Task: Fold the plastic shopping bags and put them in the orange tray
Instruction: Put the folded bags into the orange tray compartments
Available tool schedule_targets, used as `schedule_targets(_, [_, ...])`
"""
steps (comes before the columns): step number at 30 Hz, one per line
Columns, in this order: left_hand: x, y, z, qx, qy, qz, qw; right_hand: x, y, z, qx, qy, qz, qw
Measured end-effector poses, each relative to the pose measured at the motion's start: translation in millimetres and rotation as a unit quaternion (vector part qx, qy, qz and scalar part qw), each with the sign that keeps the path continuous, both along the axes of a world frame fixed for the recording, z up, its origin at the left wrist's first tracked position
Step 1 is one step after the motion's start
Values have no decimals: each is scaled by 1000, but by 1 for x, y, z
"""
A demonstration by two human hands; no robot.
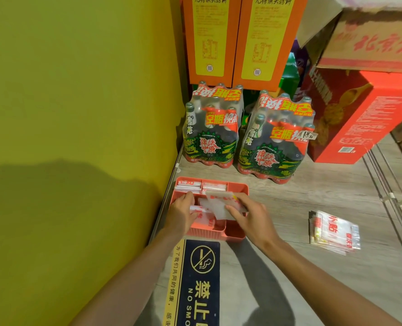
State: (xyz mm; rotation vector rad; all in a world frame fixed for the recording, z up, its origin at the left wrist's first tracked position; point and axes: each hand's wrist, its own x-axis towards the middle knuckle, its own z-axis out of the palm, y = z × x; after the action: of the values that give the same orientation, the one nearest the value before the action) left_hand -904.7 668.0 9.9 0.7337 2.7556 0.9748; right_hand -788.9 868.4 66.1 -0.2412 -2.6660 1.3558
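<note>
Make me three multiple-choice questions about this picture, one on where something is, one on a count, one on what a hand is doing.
1. The loose bags lie: A in the tray; B on the floor right of the tray; C on a box.
2. Bottle packs behind the tray: A one; B two; C four.
3. The right hand: A is idle; B pushes a pack; C holds a folded bag over the tray.

B, the stack sits apart on the floor. B, two wrapped packs stand side by side. C, its fingers pinch the bag.

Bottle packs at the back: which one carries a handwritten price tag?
The right-hand bottle pack, nearer the red carton: a white tag sits on its red banner. The left pack, by the yellow wall, has none.
</note>
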Motion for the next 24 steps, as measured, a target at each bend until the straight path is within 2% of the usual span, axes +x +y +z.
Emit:
schedule_targets(6, [-8,-7,-9,50,-5,1,999,-21,-13,-2,161,-36,94,982])
schedule_targets(10, [-8,-11,-5,49,-21,-1,999,-32,-23,-6,211,-95,137,963])
schedule_targets(15, [-8,-18,-2,19,-92,1,996,-39,-36,-29,327,-68,154,930])
schedule_targets(18, [-4,-18,2,-36,-112,21,993,-35,-41,-37,383,-41,132,913])
schedule_targets(24, [3,-9,3,-53,-164,25,985,-37,-44,-41,305,-11,43,951])
